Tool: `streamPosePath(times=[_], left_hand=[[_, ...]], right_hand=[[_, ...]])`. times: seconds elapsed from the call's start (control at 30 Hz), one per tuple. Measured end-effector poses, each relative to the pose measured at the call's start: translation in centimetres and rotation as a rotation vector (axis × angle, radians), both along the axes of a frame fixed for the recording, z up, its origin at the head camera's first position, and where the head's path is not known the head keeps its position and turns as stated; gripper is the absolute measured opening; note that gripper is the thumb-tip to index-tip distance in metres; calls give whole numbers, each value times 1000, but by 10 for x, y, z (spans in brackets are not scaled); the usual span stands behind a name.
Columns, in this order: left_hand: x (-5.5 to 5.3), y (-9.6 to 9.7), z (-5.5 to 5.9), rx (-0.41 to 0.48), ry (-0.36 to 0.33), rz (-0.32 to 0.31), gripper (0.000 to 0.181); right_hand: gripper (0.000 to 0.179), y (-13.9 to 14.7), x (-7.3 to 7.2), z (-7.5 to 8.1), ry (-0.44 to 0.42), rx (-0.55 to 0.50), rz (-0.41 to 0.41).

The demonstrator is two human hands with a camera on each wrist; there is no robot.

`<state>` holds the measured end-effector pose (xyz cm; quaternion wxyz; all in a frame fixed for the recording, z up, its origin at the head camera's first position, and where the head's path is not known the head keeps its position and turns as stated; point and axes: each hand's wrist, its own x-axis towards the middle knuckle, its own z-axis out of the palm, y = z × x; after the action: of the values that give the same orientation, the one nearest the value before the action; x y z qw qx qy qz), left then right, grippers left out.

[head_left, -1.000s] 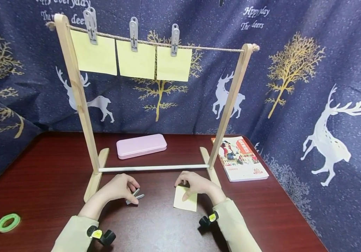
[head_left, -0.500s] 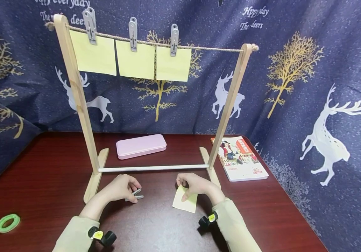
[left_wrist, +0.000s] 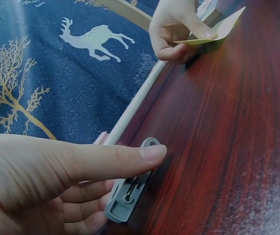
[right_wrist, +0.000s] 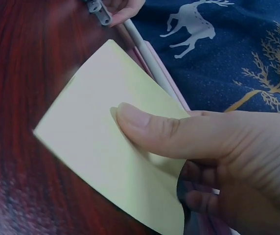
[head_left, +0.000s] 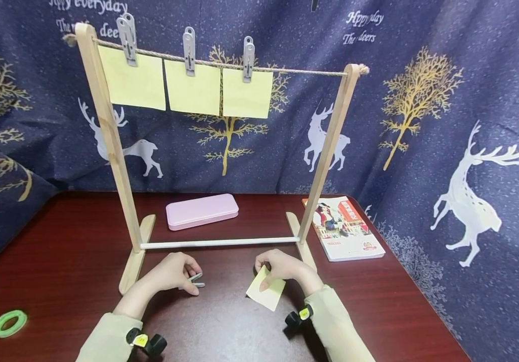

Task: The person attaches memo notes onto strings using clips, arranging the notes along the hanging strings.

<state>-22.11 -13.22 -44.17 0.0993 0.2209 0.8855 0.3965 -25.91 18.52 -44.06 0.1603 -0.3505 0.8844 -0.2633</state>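
Note:
Between thumb and fingers, my left hand (head_left: 175, 271) pinches a grey clothespin (left_wrist: 130, 193) just above the table. My right hand (head_left: 279, 266) holds a yellow sticky note (right_wrist: 96, 117), its thumb on top and the other fingers beneath; the paper bends a little and is tilted. Above and behind both hands, three yellow notes (head_left: 135, 80) hang side by side from a rope (head_left: 305, 71), each under a grey clothespin (head_left: 248, 59). The rope runs between the posts of a wooden stand (head_left: 116, 156).
A white crossbar (head_left: 221, 243) joins the stand's feet behind the hands. Farther back lie a pink case (head_left: 202, 211) and, at the right, a book (head_left: 350, 229). A green tape roll (head_left: 9, 323) lies at the far left of the table (head_left: 60, 251). Patterned cloth (head_left: 259, 151) hangs behind.
The yellow note in my right hand has lifted and turned from lying almost square on the table to a tilted angle. My left hand keeps its clothespin, which has turned slightly.

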Motion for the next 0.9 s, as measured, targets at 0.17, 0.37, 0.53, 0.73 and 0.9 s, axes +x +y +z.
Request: streamPosePath(times=[0.17, 0.37, 0.53, 0.73, 0.9], left_hand=[[0, 2, -3, -22, 21, 22, 37], [0, 3, -5, -25, 19, 37, 35], [-1, 4, -5, -27, 12, 42, 33], [-1, 3, -5, -28, 11, 43, 32], [-1, 2, -7, -19, 17, 33, 33]], right_hand=[[29, 4, -3, 0, -105, -74, -4], [25, 10, -3, 1, -231, -190, 4], [24, 13, -3, -1, -264, -221, -5], [21, 13, -4, -5, -355, -256, 1], [19, 14, -5, -7, -378, -259, 13]])
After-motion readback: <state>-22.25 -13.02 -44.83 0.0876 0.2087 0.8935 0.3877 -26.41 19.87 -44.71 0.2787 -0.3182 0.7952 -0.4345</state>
